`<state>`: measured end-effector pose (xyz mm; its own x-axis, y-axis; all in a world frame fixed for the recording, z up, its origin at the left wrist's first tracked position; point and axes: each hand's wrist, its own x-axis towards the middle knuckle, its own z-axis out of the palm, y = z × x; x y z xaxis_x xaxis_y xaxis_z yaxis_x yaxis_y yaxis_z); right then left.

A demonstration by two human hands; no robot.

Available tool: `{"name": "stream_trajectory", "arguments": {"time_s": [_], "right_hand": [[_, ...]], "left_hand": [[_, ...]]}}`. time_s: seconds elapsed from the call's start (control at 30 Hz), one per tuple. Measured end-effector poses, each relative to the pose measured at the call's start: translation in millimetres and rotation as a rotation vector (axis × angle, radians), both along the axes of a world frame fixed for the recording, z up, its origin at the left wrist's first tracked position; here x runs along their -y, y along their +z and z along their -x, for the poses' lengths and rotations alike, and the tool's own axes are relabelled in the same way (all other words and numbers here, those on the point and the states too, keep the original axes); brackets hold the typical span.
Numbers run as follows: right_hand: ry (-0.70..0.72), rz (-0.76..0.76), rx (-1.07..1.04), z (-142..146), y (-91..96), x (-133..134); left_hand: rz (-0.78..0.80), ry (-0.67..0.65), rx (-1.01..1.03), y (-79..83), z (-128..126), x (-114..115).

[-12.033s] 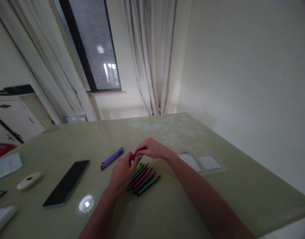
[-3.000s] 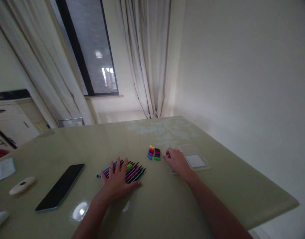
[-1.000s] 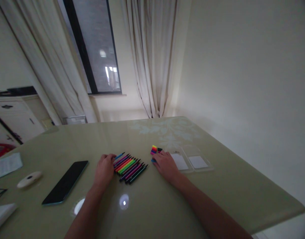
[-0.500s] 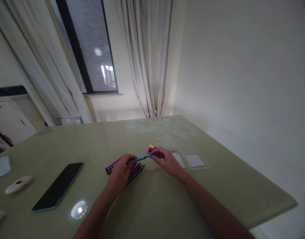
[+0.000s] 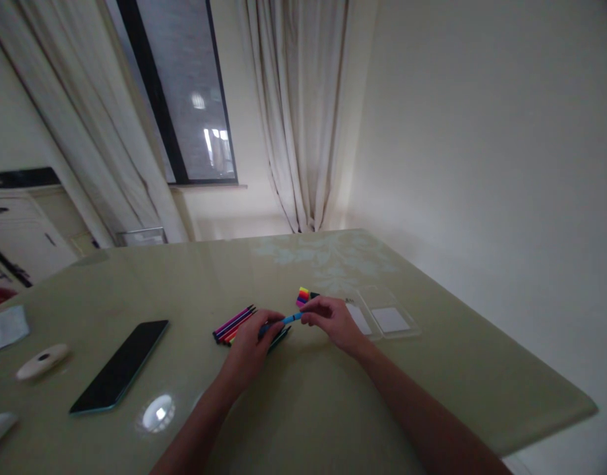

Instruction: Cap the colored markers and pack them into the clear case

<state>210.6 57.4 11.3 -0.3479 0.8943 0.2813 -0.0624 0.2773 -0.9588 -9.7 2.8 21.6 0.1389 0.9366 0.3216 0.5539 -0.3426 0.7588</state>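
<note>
My left hand is closed around a blue felt-tip pen, which points to the right and slightly up. The fingertips of my right hand pinch the blue pen cap at the pen's tip end, and cap and pen meet in one line with a thin dark band between them. Beneath and beside my left hand lie several uncapped felt-tip pens, pink, purple, red and dark green, partly hidden by the hand. Just behind my right hand sits a small group of coloured caps, yellow, orange, red and purple.
An opened clear plastic case with white card inserts lies right of my right hand. A dark phone and a pale oval object rest at the left, near a folded cloth. The table meets a wall at right.
The blue cap and the pen's dark tip, apart before, now meet. My left hand has moved slightly right with the pen, showing more of the loose pens. The view has shifted slightly.
</note>
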Motion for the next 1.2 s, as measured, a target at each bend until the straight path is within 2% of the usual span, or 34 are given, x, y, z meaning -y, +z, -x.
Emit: {"name": "stream_trajectory", "arguments": {"time_s": [0.13,0.5,0.67,0.83,0.93,1.03,1.1,1.2], "right_hand": [[0.007,0.025,-0.035,0.0,3.4,3.7],[-0.002,0.084,-0.122,6.2,6.1,4.3],[-0.016,0.179,-0.269,10.7,-0.6,1.4],[0.061,0.242,-0.249,15.7,-7.4,-1.1],[-0.072,0.264,-0.341,4.4,-1.1,-11.9],[-0.326,0.22,-0.365,-27.1,7.9,-28.0],[-0.465,0.173,-0.212,-52.0,9.9,-36.9],[-0.534,0.133,0.141,-76.5,4.4,-43.4]], "left_hand": [[0.019,0.042,0.024,1.0,-5.5,2.7],[0.005,0.046,0.095,-4.5,-15.3,5.6],[0.001,0.001,0.125,-12.5,-22.5,10.3],[-0.047,-0.038,0.083,-15.5,-24.0,10.9],[-0.063,-0.042,0.0,-15.3,-21.1,8.5],[-0.145,0.042,-0.156,-17.5,-15.8,4.9],[-0.199,0.093,-0.272,-20.5,-12.0,2.6],[-0.198,0.123,-0.396,-25.7,-8.3,0.3]]}}
